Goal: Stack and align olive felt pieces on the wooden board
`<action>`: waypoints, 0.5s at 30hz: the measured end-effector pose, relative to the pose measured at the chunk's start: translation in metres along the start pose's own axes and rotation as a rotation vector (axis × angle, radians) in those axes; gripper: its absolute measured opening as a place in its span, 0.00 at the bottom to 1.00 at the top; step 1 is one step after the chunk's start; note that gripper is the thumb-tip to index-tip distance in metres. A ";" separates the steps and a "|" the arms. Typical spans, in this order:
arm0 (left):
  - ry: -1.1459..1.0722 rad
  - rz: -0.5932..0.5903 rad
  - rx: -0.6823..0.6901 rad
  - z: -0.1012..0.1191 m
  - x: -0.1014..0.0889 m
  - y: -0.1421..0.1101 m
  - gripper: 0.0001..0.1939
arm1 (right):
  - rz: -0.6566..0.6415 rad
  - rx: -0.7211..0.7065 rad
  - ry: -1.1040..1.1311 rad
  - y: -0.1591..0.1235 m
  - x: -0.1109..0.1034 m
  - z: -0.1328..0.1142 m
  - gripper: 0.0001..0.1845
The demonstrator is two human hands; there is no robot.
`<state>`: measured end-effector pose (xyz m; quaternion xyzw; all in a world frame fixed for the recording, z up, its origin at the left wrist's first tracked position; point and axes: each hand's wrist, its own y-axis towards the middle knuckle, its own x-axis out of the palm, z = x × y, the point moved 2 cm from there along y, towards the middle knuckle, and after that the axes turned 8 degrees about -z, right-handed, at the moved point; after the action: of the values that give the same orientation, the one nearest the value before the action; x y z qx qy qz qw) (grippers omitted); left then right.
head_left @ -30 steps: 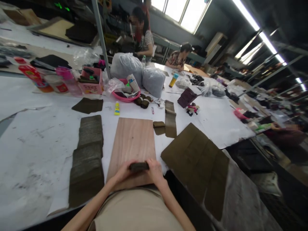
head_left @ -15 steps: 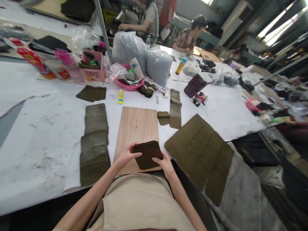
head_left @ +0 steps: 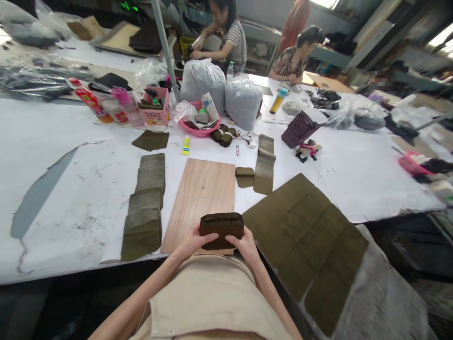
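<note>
Low in the middle of the frame, the left hand [head_left: 193, 242] and right hand [head_left: 245, 244] clasp a dark olive pouch [head_left: 222, 227] from either side — thumbs on its front — above the near end of a wooden board [head_left: 203, 193]. Left of the board runs a row of stacked olive pieces [head_left: 145, 208]; to the lower right lie flat olive panels [head_left: 307, 236]. A yellow glue bottle [head_left: 186, 145] stands beyond the board's far end.

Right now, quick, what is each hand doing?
Left hand: closed on the left end of the pouch.
Right hand: closed on its right end, over the board.
</note>
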<state>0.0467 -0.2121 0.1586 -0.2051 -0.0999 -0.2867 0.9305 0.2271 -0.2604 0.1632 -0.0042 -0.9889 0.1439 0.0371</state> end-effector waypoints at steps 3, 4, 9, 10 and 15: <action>0.008 -0.020 0.019 -0.001 0.007 -0.001 0.25 | -0.008 -0.047 -0.048 0.000 -0.009 -0.003 0.22; 0.018 -0.022 0.019 -0.001 0.008 -0.001 0.25 | -0.004 -0.058 -0.054 0.000 -0.010 -0.002 0.22; 0.106 -0.040 0.039 -0.001 0.015 0.001 0.23 | 0.048 -0.054 -0.045 -0.003 -0.011 0.001 0.20; 0.128 -0.036 0.047 -0.002 0.015 0.001 0.23 | 0.056 -0.048 -0.043 -0.003 -0.011 0.001 0.20; 0.204 0.003 0.081 -0.005 0.017 0.004 0.21 | 0.091 -0.046 -0.044 -0.006 -0.013 0.004 0.19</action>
<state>0.0632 -0.2202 0.1583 -0.1371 -0.0157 -0.3003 0.9438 0.2401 -0.2673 0.1599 -0.0467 -0.9913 0.1228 0.0086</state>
